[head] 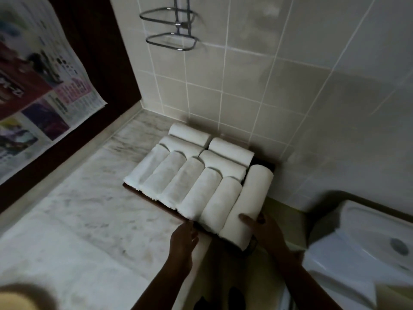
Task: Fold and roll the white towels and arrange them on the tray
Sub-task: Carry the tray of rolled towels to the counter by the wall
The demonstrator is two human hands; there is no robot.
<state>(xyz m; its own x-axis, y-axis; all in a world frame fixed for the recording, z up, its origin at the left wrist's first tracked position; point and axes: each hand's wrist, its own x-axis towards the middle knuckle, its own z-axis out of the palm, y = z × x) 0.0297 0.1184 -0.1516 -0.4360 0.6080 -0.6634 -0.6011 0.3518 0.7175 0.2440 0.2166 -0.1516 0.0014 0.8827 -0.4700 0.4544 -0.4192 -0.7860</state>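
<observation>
Head view: a dark tray (204, 229) sat on a marble counter (78, 209), pushed into the corner under a tiled wall (290, 97). White rolled towels (194, 177) filled it, packed side by side so none could unroll. The right hand (260, 227) curled around the near end of the rightmost roll (248, 198), thumb on top, probably seating it in the last gap. The left hand (183, 238), fingers fairly straight, touched the tray's near edge, apparently steadying it.
</observation>
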